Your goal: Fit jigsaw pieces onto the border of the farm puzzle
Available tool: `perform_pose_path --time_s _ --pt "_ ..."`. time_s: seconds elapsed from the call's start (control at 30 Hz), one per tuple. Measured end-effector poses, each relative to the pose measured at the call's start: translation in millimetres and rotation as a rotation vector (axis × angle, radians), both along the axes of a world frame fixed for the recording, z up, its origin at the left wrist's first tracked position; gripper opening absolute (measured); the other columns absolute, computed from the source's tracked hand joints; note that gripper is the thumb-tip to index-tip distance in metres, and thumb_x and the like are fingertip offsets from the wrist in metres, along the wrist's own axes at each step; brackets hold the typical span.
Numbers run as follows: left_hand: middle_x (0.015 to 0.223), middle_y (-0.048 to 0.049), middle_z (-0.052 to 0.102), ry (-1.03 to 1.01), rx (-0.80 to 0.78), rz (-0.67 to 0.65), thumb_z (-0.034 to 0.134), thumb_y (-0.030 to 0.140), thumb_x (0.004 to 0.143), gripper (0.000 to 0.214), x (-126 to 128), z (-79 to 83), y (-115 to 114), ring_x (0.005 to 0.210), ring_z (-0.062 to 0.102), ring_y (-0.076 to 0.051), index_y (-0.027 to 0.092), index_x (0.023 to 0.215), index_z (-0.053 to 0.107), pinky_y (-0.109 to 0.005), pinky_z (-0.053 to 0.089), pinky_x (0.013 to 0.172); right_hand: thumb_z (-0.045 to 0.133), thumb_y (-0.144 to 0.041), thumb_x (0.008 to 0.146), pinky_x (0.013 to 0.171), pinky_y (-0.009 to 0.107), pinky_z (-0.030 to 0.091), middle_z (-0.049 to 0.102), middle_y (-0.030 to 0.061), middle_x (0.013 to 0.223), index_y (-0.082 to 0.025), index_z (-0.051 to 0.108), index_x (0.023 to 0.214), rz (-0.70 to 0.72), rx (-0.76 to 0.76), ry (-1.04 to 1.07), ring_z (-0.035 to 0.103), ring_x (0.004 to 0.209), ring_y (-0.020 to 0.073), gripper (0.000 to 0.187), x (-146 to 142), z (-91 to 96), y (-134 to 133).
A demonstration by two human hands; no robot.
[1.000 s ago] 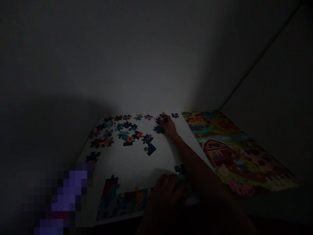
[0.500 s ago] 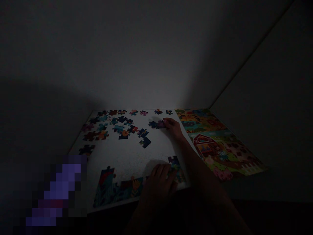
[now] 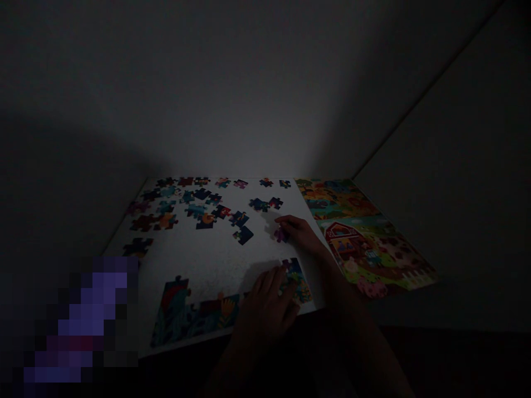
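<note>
The scene is very dark. My right hand (image 3: 302, 233) pinches a small purple puzzle piece (image 3: 281, 235) just above the white board (image 3: 207, 257). My left hand (image 3: 265, 307) lies flat with fingers stretched on the joined strip of puzzle (image 3: 191, 315) along the board's near edge, its fingertips by the strip's right end (image 3: 295, 279). Several loose pieces (image 3: 199, 202) are scattered over the far half of the board, the closest a dark one (image 3: 243, 236) left of my right hand.
A colourful farm picture sheet (image 3: 360, 237) with a red barn lies to the right of the board. Dark walls meet in a corner behind the table. A blurred purple patch (image 3: 83, 320) sits at the lower left.
My right hand has drawn back from the far pieces toward me, carrying a purple piece. My left hand has stayed on the joined strip. The view has shifted slightly.
</note>
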State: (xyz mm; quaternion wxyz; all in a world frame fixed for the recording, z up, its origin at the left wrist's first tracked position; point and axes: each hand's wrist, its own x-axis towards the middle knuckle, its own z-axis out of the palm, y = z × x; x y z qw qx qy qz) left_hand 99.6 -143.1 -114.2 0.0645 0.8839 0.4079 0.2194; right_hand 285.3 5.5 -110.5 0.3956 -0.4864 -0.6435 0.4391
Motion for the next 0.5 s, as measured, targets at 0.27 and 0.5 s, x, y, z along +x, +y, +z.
perform_pose_path --time_s 0.27,0.5 --pt "0.144 -0.0106 0.050 0.017 -0.044 -0.017 0.052 0.040 0.095 0.039 0.1 -0.3 1.3 0.129 0.048 -0.029 0.027 0.132 0.055 -0.047 0.045 0.103 0.061 -0.053 0.086 0.063 0.028 0.040 0.060 0.0024 0.076 -0.019 0.072 0.102 0.011 -0.004 -0.045 0.050 0.067 0.0144 0.040 3.8 4.3 -23.6" --pt "0.142 -0.0105 0.051 0.009 -0.070 -0.027 0.054 0.038 0.094 0.038 0.1 -0.2 2.1 0.130 0.047 -0.029 0.028 0.131 0.056 -0.048 0.044 0.104 0.063 -0.050 0.086 0.068 0.029 0.043 0.064 0.0034 0.083 -0.019 0.071 0.102 0.070 -0.056 -0.059 0.054 0.073 0.0155 0.036 7.2 15.1 -38.6"
